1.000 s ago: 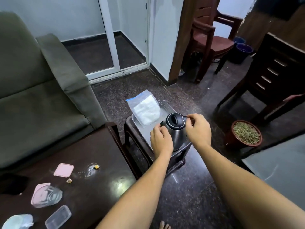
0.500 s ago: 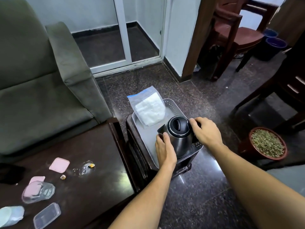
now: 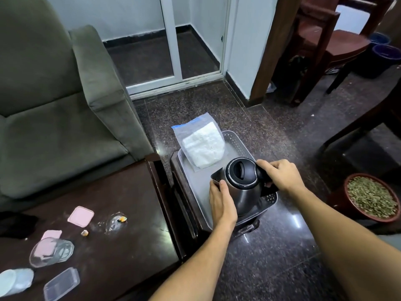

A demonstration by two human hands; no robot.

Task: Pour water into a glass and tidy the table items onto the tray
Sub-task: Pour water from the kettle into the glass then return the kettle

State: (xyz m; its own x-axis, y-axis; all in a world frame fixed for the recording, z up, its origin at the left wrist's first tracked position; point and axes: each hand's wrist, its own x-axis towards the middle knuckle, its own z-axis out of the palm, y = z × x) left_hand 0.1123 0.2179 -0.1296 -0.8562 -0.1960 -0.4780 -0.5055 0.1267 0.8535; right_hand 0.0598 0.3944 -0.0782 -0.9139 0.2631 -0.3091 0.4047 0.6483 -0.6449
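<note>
A steel kettle (image 3: 245,192) with a black lid stands in the near end of a grey perforated tray (image 3: 240,142), which sits on a small dark stool. My right hand (image 3: 280,175) grips the kettle's black handle. My left hand (image 3: 222,203) lies against the kettle's left side, under the spout, fingers wrapped along the body. A clear zip bag (image 3: 201,146) holding something white leans in the tray's far end. On the dark table (image 3: 121,192) to the left lie pink lids (image 3: 80,216), a clear glass bowl (image 3: 52,252) and a clear plastic box (image 3: 61,283).
A grey sofa (image 3: 54,105) stands behind the table. A clay pot (image 3: 371,197) of green pieces sits on the floor at right. Wooden chairs (image 3: 325,40) and a dark bucket (image 3: 384,53) stand at the back right. A spill with small crumbs (image 3: 117,221) marks the table.
The view has shifted, so tray and kettle sit lower and further right in frame. My left hand has slid lower down the kettle's side. My right hand keeps its grip on the handle.
</note>
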